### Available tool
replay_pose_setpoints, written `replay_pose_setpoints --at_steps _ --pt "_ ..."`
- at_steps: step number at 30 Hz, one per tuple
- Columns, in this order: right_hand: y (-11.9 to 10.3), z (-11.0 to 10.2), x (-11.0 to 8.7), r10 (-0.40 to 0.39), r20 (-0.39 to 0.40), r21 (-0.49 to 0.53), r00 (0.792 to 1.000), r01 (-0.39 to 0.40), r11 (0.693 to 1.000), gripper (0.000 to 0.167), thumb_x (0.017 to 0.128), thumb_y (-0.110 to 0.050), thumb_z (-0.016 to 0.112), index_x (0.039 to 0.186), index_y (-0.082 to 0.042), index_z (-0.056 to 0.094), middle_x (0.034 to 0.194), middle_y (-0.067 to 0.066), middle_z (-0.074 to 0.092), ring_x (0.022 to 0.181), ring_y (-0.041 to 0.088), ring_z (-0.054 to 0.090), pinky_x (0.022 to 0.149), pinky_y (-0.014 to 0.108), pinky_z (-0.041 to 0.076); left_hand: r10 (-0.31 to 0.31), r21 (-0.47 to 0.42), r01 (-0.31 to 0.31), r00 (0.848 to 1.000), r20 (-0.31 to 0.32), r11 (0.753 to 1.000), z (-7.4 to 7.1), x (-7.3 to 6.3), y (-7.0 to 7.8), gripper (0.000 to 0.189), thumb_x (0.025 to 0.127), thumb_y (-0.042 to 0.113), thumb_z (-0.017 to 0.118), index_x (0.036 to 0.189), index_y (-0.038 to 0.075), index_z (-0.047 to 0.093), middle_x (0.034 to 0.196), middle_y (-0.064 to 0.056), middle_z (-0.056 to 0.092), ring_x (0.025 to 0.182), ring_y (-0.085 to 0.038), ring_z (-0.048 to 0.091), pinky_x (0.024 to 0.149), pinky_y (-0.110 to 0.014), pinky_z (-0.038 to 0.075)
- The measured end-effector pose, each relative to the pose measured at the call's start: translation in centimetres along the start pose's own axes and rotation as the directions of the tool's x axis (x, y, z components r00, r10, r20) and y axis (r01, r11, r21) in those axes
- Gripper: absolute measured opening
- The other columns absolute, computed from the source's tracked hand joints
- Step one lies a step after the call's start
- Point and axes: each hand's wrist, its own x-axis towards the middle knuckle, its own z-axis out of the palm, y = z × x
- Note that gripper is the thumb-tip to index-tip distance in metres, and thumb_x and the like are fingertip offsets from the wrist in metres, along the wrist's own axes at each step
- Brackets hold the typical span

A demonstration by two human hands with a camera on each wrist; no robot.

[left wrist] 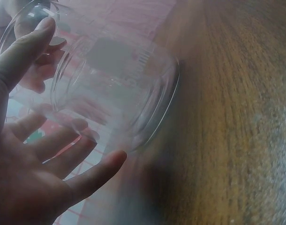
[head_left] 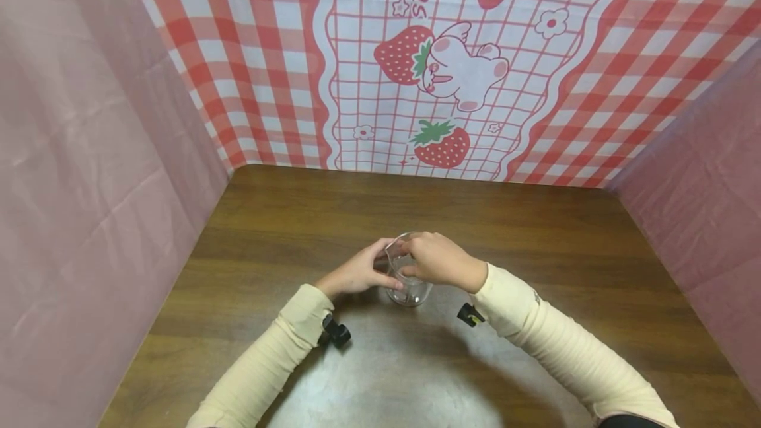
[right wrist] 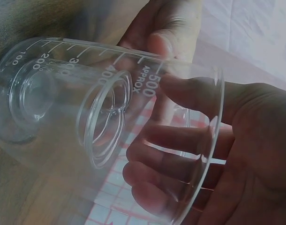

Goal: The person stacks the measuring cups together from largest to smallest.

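Note:
A large clear glass beaker (head_left: 410, 294) with white volume marks up to 500 stands upright on the table. Inside it sits a smaller glass beaker (right wrist: 90, 133), whose rim lies below the outer one. My left hand (head_left: 361, 272) holds the large beaker from the left, thumb on the near side and fingers spread along the far side. From above, my right hand (head_left: 442, 259) reaches into the large beaker's mouth. Its thumb (right wrist: 192, 96) and fingers show through the glass, apart from each other and above the smaller beaker's rim, with nothing between them.
The brown wooden table (head_left: 285, 210) surrounds the beakers. Behind it hangs a red-and-white checked strawberry cloth (head_left: 362, 98). Pink curtains close off the left side (head_left: 89, 203) and the right side (head_left: 695, 170). Small black devices are strapped to both wrists.

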Motion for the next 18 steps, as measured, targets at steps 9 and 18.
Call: replay_pose_setpoints --at_steps 9,18 --pt "0.1 -0.4 -0.1 -0.008 -0.027 0.069 1.0 0.01 0.998 0.029 0.08 -0.022 0.076 0.107 -0.011 0.074 0.107 0.007 0.074 0.096 0.023 0.07 0.083 0.039 0.06 0.002 -0.002 -0.002 1.0 -0.002 1.0 0.0 0.1 0.2 0.073 0.08 0.013 0.08 0.141 0.007 0.041 0.146 -0.014 0.051 0.136 -0.03 0.047 0.118 -0.048 0.034" --pt "0.3 -1.1 -0.3 0.039 -0.059 0.135 0.998 -0.03 0.99 0.026 0.083 -0.02 0.075 0.106 -0.006 0.074 0.091 0.007 0.07 0.078 0.018 0.065 0.066 0.028 0.055 -0.014 -0.004 0.014 1.0 -0.01 1.0 0.0 0.0 0.2 0.074 0.078 0.012 0.081 0.141 0.009 0.042 0.145 -0.013 0.052 0.135 -0.028 0.048 0.118 -0.045 0.035"
